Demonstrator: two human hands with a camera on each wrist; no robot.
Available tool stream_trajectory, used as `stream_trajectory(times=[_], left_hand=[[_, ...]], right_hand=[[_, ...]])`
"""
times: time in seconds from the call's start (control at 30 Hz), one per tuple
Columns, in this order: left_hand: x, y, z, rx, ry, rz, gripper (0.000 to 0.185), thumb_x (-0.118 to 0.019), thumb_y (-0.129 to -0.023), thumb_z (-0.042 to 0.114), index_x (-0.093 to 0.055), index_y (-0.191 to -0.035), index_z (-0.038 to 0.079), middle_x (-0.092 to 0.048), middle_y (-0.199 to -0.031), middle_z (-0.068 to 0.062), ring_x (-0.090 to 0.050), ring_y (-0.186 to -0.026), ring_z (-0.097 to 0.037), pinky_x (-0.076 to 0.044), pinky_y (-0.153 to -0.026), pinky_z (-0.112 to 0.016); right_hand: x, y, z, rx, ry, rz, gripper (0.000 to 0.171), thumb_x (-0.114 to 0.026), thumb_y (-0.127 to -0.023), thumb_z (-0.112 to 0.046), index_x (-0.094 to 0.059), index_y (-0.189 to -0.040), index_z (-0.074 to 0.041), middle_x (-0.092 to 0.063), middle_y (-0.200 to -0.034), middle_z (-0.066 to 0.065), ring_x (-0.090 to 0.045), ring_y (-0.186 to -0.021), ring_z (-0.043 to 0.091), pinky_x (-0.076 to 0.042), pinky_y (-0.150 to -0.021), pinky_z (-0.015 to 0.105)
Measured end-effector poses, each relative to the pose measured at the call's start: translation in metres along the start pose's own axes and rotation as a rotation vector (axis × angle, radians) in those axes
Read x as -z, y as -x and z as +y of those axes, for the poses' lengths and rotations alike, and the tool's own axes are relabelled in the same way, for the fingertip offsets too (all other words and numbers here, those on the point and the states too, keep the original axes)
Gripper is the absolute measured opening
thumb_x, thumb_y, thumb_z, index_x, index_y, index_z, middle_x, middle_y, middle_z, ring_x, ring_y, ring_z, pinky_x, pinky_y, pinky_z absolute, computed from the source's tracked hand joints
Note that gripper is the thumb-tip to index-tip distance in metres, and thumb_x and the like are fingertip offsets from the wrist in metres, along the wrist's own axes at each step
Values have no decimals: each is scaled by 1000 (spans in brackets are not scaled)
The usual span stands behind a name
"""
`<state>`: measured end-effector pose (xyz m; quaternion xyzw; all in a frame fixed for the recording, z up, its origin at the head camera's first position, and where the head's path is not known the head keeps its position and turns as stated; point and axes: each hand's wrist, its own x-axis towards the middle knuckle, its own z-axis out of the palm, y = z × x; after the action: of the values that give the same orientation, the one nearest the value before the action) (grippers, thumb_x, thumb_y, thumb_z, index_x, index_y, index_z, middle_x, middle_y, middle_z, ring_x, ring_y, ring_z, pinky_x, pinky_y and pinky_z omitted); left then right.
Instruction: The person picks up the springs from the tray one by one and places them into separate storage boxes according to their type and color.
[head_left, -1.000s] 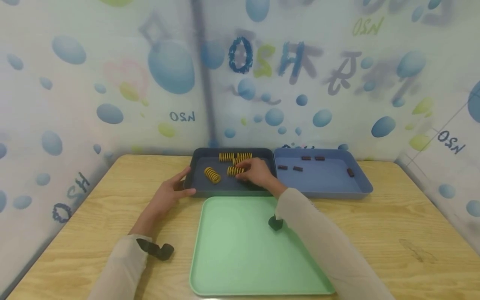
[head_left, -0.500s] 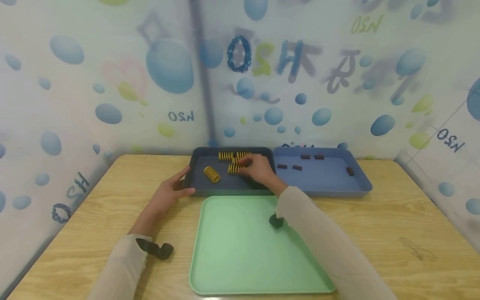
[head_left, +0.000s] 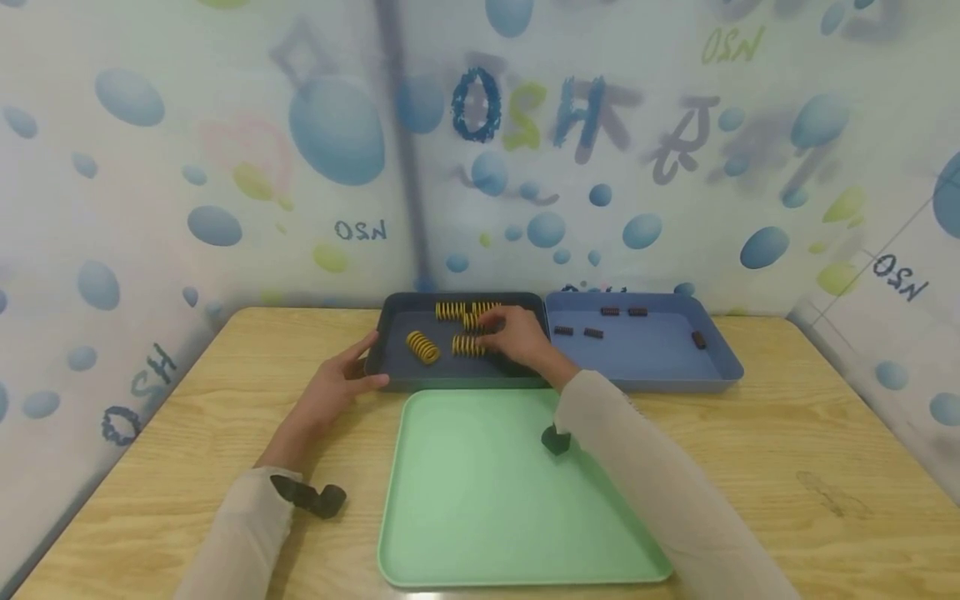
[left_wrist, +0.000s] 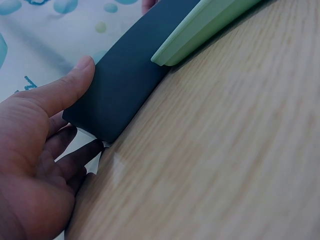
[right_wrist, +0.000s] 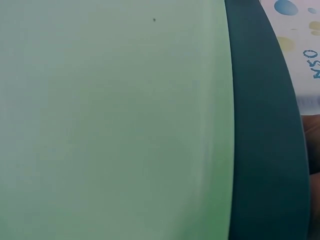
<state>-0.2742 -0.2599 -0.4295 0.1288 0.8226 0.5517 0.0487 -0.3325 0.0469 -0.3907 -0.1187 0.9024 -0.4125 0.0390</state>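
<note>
In the head view my left hand (head_left: pixel 333 385) holds the left near corner of a dark grey tray (head_left: pixel 442 384); the left wrist view shows the thumb along its near wall and fingers at its end. My right hand (head_left: pixel 517 335) reaches into this tray, fingertips pinching the right end of a yellow coil spring (head_left: pixel 467 346). Beyond that spring lie several more yellow springs (head_left: pixel 450 311), partly behind the fingers. Another yellow spring (head_left: pixel 423 347) lies slanted at the left. The right wrist view catches only a sliver of the fingers (right_wrist: pixel 314 147).
A blue tray (head_left: pixel 637 367) adjoins the dark one on the right, with several small dark springs (head_left: pixel 593 333) in it. Before them, a light green tray (head_left: pixel 517 500) lies on the wooden table (head_left: pixel 780 450). A patterned wall (head_left: pixel 480 225) stands close behind.
The spring at my right fingertips has shifted slightly toward me and left within the dark tray. My left hand stays at the tray corner. The head view has tilted slightly.
</note>
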Motion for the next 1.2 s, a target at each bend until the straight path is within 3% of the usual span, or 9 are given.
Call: stream_trajectory(times=[0.27, 0.53, 0.8, 1.2], left_hand=[[0, 0, -1, 2, 30, -4, 79, -71, -87, 24, -27, -152, 17, -25, -155, -12, -30, -136, -39, -25, -108, -51], [0, 1, -2, -6, 8, -5, 79, -71, -87, 27, -27, -152, 17, -25, -155, -10, -30, -136, -39, -24, -109, -51], [0, 0, -5, -17, 37, -9, 78, -71, -88, 23, -27, -152, 15, -21, -156, -9, -27, -137, -39, -22, -110, -49], [0, -1, -1, -15, 14, -3, 77, -71, -88, 25, -28, -152, 18, -25, -155, -8, -30, -137, -38, -22, -109, -49]], right_hand=[[0, 1, 0, 10, 17, -34, 34, -77, -83, -21, -69, -114, -13, -65, -112, 2, -64, -91, 15, -52, -75, 32], [-2, 2, 2, 19, 17, -86, 32, -77, -82, -22, -69, -113, -15, -65, -111, 0, -66, -76, 12, -53, -72, 31], [-8, 3, 3, 43, 35, -144, 32, -78, -81, -22, -70, -111, -13, -67, -108, 0, -66, -74, 12, -53, -68, 29], [-24, -4, -9, 60, 52, -36, 30, -77, -83, -22, -70, -109, -11, -68, -104, 2, -62, -96, 18, -50, -80, 33]])
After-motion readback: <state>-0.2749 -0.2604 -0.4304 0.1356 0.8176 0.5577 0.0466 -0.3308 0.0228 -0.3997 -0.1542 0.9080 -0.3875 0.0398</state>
